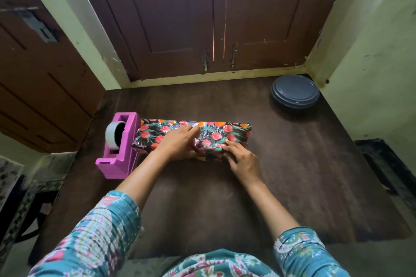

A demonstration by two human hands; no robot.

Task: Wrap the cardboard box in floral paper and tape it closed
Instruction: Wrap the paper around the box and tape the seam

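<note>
Already covered in floral paper (155, 134), the cardboard box (227, 135) lies on the table (304, 164) just beside the tape dispenser (120, 153), the left hand (177, 141) pressing tape (203, 139) flat with straight fingers, the right hand (242, 159) steadying it with extended fingers; next, probably, taping the ends.

The floral paper (155, 135) shows a black ground printed with red and orange blooms and green leaves. The tape dispenser (117, 164) is bright pink with a pale grey roll (112, 134), the table (292, 175) dark mottled brown, the round lidded dish (295, 93) slate blue. My sleeves (101, 231) are teal, patterned in pink and white paisley.
</note>
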